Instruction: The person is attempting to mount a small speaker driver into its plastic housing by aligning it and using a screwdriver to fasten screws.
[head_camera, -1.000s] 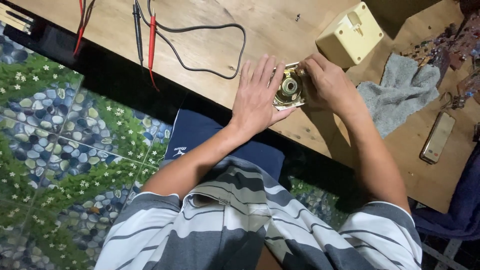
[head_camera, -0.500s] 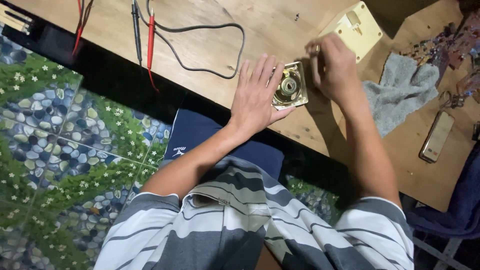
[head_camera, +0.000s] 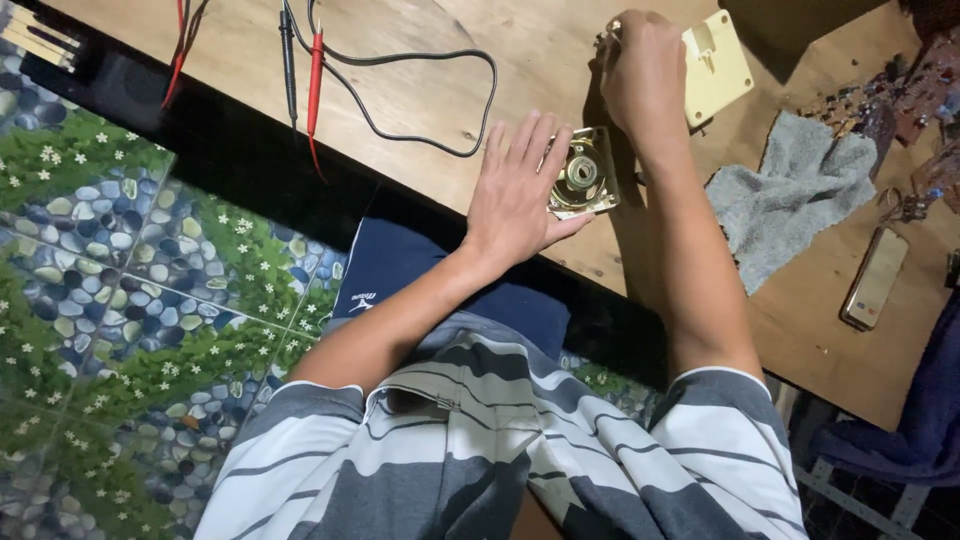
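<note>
My left hand (head_camera: 522, 185) lies flat on the wooden table (head_camera: 420, 90), fingers spread, its thumb side against a small square metal part with a round bearing in its middle (head_camera: 585, 175). My right hand (head_camera: 640, 70) is raised farther back over the table, fingers closed around a small metal piece (head_camera: 608, 32) that peeks out at the fingertips. A cream plastic cover (head_camera: 715, 65) lies just right of that hand.
Red and black test leads with a black cable (head_camera: 320, 70) lie at the left of the table. A grey rag (head_camera: 795, 195), a phone (head_camera: 875, 278) and scattered small parts (head_camera: 900, 100) are at the right. Pebble-pattern floor shows below the table edge.
My right hand has lifted away from the square metal part and moved back toward the cream cover, carrying a small piece. My left hand has stayed in place.
</note>
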